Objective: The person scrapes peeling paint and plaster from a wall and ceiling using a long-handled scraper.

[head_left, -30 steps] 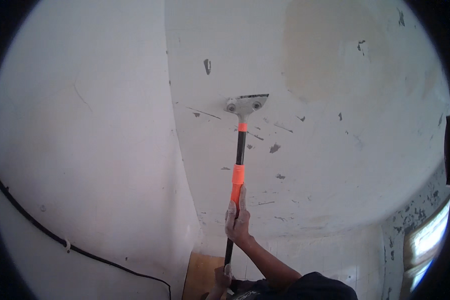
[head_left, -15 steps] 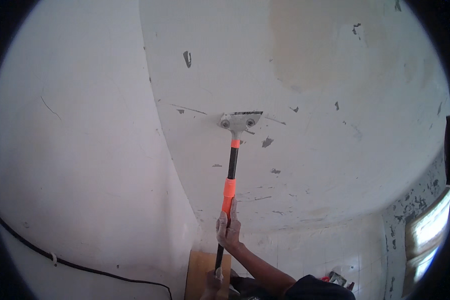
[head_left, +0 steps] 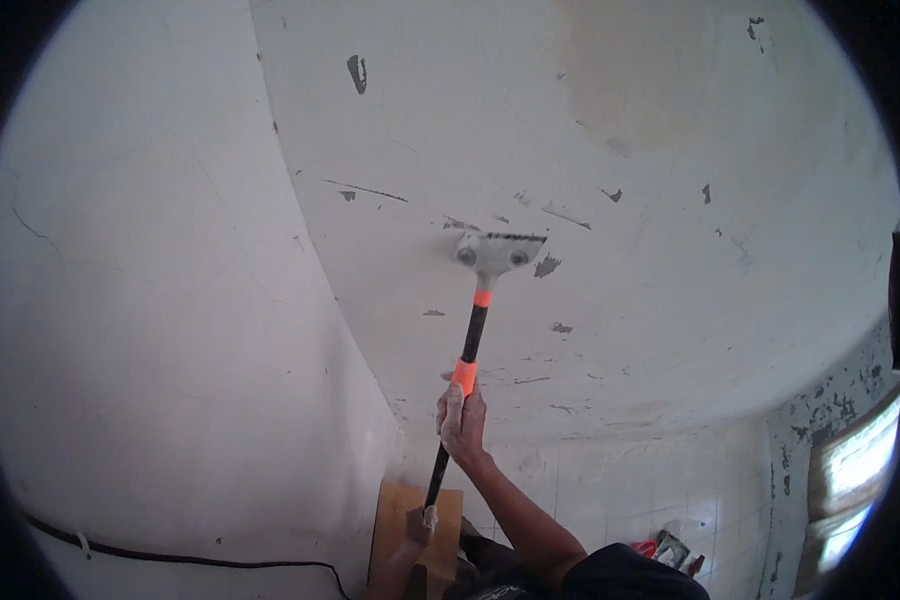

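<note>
A long-handled scraper (head_left: 473,335) with a black and orange handle and a wide metal head runs up the middle of the view. Its head (head_left: 493,257) lies against the off-white, scuffed wall surface (head_left: 650,250), beside a grey chipped patch (head_left: 547,265). My right hand (head_left: 462,418), dusted white, wraps the handle around its orange collar (head_left: 464,376). Lower down, my left hand (head_left: 422,524) closes around the handle's black lower end, in front of a tan board (head_left: 395,500).
A smoother white wall (head_left: 160,300) meets the scuffed one along a corner at left. A black cable (head_left: 180,560) runs along its bottom. Pale tiles (head_left: 610,490) lie below, with a small heap of red and grey items (head_left: 670,548). A bright window (head_left: 865,450) is at right.
The scraper head has come down the wall, closer to the grey patch, and dark marks show above its blade. My right hand sits higher on the handle. The whole view has shifted slightly.
</note>
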Demonstrator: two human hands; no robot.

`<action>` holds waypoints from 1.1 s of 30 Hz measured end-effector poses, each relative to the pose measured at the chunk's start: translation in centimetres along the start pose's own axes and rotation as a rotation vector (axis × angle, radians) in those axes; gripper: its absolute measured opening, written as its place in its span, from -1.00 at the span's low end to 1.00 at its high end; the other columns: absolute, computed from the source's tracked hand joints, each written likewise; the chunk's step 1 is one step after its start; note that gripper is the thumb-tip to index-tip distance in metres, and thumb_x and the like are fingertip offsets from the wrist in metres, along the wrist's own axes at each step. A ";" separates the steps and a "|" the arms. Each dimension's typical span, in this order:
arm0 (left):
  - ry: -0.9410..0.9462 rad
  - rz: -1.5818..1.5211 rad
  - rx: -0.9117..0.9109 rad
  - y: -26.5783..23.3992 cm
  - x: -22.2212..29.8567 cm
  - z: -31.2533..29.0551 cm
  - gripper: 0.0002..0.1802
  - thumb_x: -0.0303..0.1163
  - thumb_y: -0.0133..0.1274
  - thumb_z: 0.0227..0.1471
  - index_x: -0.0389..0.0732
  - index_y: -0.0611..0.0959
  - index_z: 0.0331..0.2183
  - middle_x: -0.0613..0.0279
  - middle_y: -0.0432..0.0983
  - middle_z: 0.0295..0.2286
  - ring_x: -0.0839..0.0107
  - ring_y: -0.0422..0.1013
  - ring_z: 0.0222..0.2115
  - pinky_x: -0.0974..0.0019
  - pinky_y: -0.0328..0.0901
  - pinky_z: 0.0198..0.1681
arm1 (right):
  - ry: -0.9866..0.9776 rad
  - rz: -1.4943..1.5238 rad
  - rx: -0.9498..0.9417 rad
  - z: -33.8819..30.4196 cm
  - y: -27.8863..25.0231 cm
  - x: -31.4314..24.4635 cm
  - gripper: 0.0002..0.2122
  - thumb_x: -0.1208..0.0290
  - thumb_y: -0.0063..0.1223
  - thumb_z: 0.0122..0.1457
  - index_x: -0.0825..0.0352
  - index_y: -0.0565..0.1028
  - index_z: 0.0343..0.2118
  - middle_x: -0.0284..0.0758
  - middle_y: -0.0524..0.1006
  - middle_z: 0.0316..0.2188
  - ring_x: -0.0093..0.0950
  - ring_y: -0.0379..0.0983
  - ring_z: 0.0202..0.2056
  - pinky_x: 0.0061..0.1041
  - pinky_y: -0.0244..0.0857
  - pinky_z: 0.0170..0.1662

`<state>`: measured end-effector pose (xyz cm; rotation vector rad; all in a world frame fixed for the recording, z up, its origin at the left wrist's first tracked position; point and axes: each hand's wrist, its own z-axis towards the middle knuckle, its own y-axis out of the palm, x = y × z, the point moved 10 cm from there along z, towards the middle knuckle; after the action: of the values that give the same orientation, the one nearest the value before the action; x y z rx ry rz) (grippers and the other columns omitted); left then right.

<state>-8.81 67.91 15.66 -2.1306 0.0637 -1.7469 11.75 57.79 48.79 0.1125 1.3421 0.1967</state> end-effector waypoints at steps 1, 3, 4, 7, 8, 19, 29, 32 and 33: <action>-0.007 -0.006 -0.003 0.4 -0.6 0.0 -0.54 -0.22 -0.04 0.22 -0.23 0.49 -0.67 0.24 0.35 -0.77 0.38 0.37 -0.72 0.19 0.20 -0.60 | -0.023 -0.078 0.035 0.2 -0.2 -0.2 -0.69 0.23 -0.29 0.46 0.44 0.34 -0.07 -0.48 0.29 -0.65 -0.74 0.17 -0.73 -0.67 0.09 -0.67; -0.009 -0.020 -0.013 1.5 -1.3 0.1 -0.54 -0.21 -0.04 0.23 -0.23 0.49 -0.66 0.25 0.34 -0.77 0.39 0.36 -0.71 0.20 0.19 -0.60 | -0.057 -0.153 0.070 0.8 -0.3 -0.9 -0.69 0.23 -0.26 0.45 0.44 0.35 -0.12 -0.49 0.28 -0.68 -0.74 0.17 -0.72 -0.65 0.08 -0.67; -0.015 -0.029 -0.021 2.1 -1.5 0.1 -0.54 -0.21 -0.04 0.23 -0.22 0.48 -0.66 0.26 0.34 -0.76 0.40 0.35 -0.71 0.21 0.19 -0.60 | -0.108 -0.199 0.092 1.3 -0.5 -1.7 -0.71 0.24 -0.24 0.44 0.44 0.36 -0.16 -0.50 0.28 -0.69 -0.74 0.17 -0.72 -0.64 0.08 -0.67; -0.037 -0.064 -0.041 3.6 -1.4 0.0 -0.54 -0.21 -0.05 0.24 -0.21 0.47 -0.66 0.29 0.33 -0.75 0.41 0.33 -0.70 0.22 0.18 -0.60 | -0.136 -0.301 0.097 2.1 -0.7 -3.1 -0.74 0.30 -0.15 0.41 0.48 0.34 -0.19 -0.35 0.31 -0.71 -0.51 0.28 -0.72 -0.48 0.12 -0.64; -0.041 -0.074 -0.047 4.0 -1.3 -0.1 -0.54 -0.21 -0.05 0.24 -0.21 0.47 -0.66 0.30 0.32 -0.75 0.42 0.33 -0.70 0.22 0.17 -0.60 | -0.187 -0.323 0.081 2.2 -0.6 -3.7 -0.75 0.35 -0.09 0.38 0.50 0.31 -0.19 -0.19 0.35 -0.71 -0.28 0.38 -0.71 -0.33 0.16 -0.61; -0.085 -0.071 -0.052 4.3 -3.1 -2.0 -0.55 -0.21 -0.06 0.26 -0.17 0.44 -0.64 0.39 0.28 -0.71 0.48 0.25 -0.68 0.27 0.13 -0.59 | -0.083 -0.404 0.074 -0.4 -1.0 -0.4 -0.71 0.40 -0.03 0.34 0.60 0.28 -0.14 -0.13 0.36 -0.71 -0.15 0.38 -0.71 -0.22 0.14 -0.61; -0.126 -0.274 -0.107 7.0 -1.7 -2.9 -0.56 -0.20 -0.07 0.29 -0.14 0.41 -0.63 0.47 0.24 -0.67 0.53 0.19 -0.66 0.31 0.10 -0.59 | -0.304 -0.500 0.064 0.7 -0.8 -5.1 -0.75 0.39 -0.07 0.37 0.53 0.30 -0.14 -0.23 0.30 -0.74 -0.36 0.28 -0.74 -0.33 0.10 -0.62; -0.163 -0.446 -0.144 8.0 -1.6 -2.9 -0.56 -0.20 -0.07 0.29 -0.13 0.40 -0.62 0.50 0.23 -0.66 0.55 0.16 -0.65 0.32 0.09 -0.59 | -0.190 -0.506 0.056 0.9 -0.9 -4.4 -0.74 0.44 -0.06 0.36 0.58 0.28 -0.11 -0.16 0.30 -0.73 -0.24 0.26 -0.74 -0.28 0.09 -0.61; -0.149 -0.409 -0.113 7.8 -2.0 -3.1 -0.60 -0.18 -0.06 0.28 -0.12 0.40 -0.58 0.49 0.24 -0.64 0.53 0.19 -0.63 0.32 0.11 -0.56 | -0.188 -0.519 0.056 1.0 -0.9 -4.4 -0.75 0.45 -0.05 0.35 0.59 0.28 -0.11 -0.16 0.30 -0.73 -0.24 0.26 -0.74 -0.27 0.09 -0.61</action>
<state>-10.58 60.38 11.78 -2.4845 -0.3443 -1.8245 11.90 56.05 53.01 -0.1675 1.1482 -0.2839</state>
